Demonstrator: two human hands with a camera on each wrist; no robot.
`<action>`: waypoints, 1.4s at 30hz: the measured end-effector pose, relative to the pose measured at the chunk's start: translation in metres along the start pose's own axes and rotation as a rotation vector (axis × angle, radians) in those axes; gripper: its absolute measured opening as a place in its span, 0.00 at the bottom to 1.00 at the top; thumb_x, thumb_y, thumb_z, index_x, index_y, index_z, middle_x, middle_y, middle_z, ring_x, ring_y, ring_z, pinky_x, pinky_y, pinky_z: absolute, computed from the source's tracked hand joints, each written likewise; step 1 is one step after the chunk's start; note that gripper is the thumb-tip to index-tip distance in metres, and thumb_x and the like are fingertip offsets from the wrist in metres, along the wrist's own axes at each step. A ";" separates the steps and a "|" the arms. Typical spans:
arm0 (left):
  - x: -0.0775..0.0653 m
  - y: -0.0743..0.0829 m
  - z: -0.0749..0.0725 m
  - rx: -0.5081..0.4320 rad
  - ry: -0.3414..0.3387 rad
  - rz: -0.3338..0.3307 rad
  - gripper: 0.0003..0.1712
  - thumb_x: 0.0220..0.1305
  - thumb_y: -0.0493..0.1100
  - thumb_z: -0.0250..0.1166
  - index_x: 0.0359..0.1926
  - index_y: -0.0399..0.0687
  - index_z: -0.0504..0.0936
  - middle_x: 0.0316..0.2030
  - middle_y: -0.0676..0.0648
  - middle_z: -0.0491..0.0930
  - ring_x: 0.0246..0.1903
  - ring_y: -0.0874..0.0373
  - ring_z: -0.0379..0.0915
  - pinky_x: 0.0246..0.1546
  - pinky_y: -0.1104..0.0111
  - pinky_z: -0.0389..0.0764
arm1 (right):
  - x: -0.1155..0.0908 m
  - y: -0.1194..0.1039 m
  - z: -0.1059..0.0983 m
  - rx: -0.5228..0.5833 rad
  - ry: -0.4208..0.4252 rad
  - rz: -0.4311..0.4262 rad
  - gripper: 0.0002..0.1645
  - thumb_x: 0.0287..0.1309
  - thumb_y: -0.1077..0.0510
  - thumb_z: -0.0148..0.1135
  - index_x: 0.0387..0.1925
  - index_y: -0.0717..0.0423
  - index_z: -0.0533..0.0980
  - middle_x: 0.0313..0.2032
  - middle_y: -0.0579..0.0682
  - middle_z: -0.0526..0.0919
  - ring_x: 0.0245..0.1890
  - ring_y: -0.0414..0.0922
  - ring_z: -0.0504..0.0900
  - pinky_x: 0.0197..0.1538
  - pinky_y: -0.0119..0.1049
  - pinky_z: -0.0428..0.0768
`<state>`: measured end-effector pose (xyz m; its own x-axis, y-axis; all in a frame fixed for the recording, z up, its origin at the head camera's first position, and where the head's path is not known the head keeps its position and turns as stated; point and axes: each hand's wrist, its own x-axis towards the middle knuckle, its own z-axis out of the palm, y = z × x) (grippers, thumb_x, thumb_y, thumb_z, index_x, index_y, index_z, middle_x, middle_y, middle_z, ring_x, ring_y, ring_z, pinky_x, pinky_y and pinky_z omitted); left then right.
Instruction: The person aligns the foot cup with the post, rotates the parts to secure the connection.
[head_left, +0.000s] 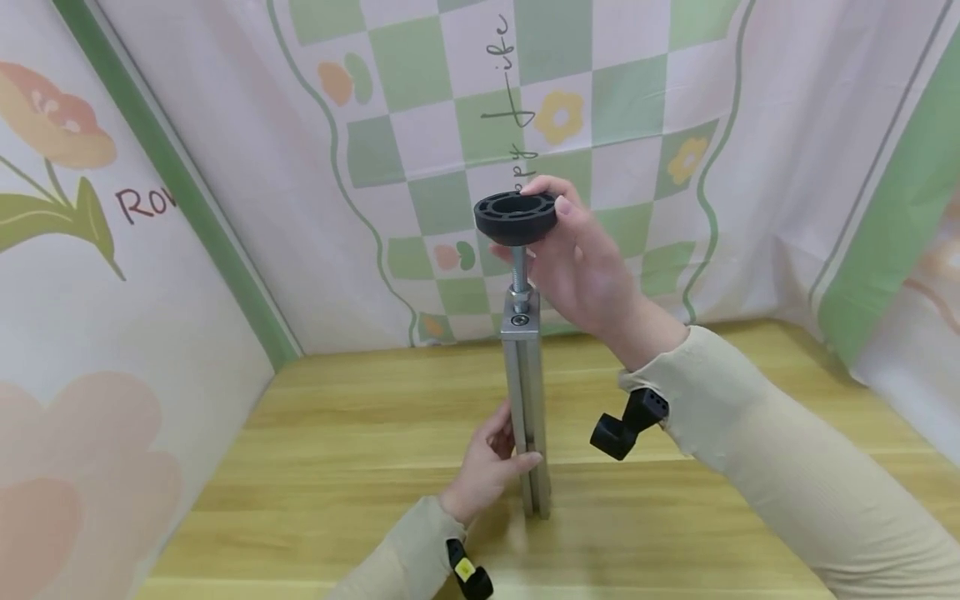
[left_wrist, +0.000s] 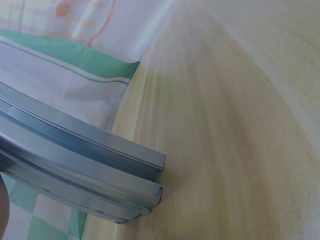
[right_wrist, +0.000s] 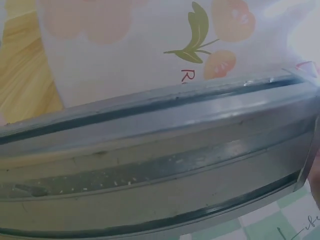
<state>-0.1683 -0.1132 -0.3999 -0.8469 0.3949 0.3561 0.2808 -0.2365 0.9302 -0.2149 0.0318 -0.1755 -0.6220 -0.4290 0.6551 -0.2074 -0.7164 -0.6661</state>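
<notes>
A slotted aluminium profile (head_left: pixel 523 392) stands upright on the wooden table in the head view. A threaded rod (head_left: pixel 519 268) with a nut rises from its end plate (head_left: pixel 521 325), which carries a screw. On top of the rod sits a round black levelling foot (head_left: pixel 516 218) with a ribbed, hollow face turned up. My right hand (head_left: pixel 581 267) grips the foot's rim from the right. Lower down, my left hand (head_left: pixel 491 467) holds the profile, thumb across its front. The left wrist view shows the profile's lower end (left_wrist: pixel 135 192) at the tabletop; the right wrist view shows its grooved side (right_wrist: pixel 165 165) up close.
The wooden table (head_left: pixel 360 433) reaches back to a checkered green and white curtain (head_left: pixel 420 200). Printed fabric walls (head_left: pixel 97 350) enclose the left and right sides. Black camera mounts (head_left: pixel 628 423) sit on both wrists.
</notes>
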 end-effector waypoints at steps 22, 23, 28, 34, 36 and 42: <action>-0.002 0.002 0.001 -0.006 0.019 -0.028 0.48 0.56 0.27 0.62 0.73 0.39 0.47 0.69 0.32 0.55 0.59 0.66 0.63 0.61 0.75 0.65 | -0.004 -0.014 0.020 -0.335 0.129 -0.090 0.14 0.54 0.70 0.48 0.36 0.47 0.64 0.54 0.61 0.71 0.52 0.51 0.75 0.56 0.34 0.74; -0.002 0.002 0.001 -0.005 0.021 -0.032 0.48 0.56 0.27 0.62 0.73 0.39 0.47 0.69 0.32 0.56 0.59 0.66 0.63 0.61 0.75 0.65 | -0.004 -0.015 0.020 -0.345 0.135 -0.085 0.15 0.54 0.70 0.49 0.35 0.47 0.64 0.54 0.61 0.71 0.52 0.51 0.75 0.56 0.34 0.74; -0.002 0.003 0.002 -0.002 0.025 -0.040 0.49 0.55 0.26 0.62 0.73 0.40 0.47 0.69 0.34 0.55 0.60 0.66 0.63 0.62 0.75 0.65 | -0.003 -0.016 0.022 -0.390 0.171 -0.062 0.15 0.54 0.71 0.49 0.34 0.47 0.63 0.53 0.56 0.70 0.50 0.49 0.74 0.53 0.30 0.76; -0.002 0.002 0.002 -0.022 0.013 -0.028 0.49 0.55 0.27 0.62 0.73 0.39 0.46 0.71 0.35 0.53 0.63 0.65 0.60 0.64 0.74 0.62 | -0.001 -0.011 0.019 -0.351 0.145 -0.047 0.19 0.56 0.61 0.60 0.42 0.48 0.59 0.52 0.52 0.66 0.51 0.46 0.73 0.56 0.34 0.71; -0.002 0.001 0.002 -0.019 0.011 -0.015 0.49 0.55 0.26 0.62 0.73 0.40 0.47 0.70 0.35 0.53 0.63 0.66 0.60 0.64 0.74 0.62 | 0.000 -0.008 0.014 -0.269 0.107 -0.058 0.25 0.55 0.52 0.63 0.46 0.48 0.57 0.51 0.51 0.68 0.51 0.45 0.73 0.59 0.40 0.66; -0.001 0.002 0.002 -0.022 0.003 -0.001 0.48 0.57 0.29 0.63 0.73 0.42 0.48 0.70 0.35 0.54 0.62 0.65 0.61 0.63 0.74 0.64 | 0.005 -0.007 0.003 -0.109 -0.016 0.077 0.21 0.63 0.38 0.49 0.50 0.44 0.67 0.45 0.47 0.77 0.49 0.45 0.75 0.61 0.51 0.63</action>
<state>-0.1658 -0.1126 -0.3982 -0.8485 0.3923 0.3553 0.2705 -0.2555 0.9282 -0.2143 0.0329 -0.1662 -0.6273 -0.4896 0.6056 -0.2413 -0.6172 -0.7489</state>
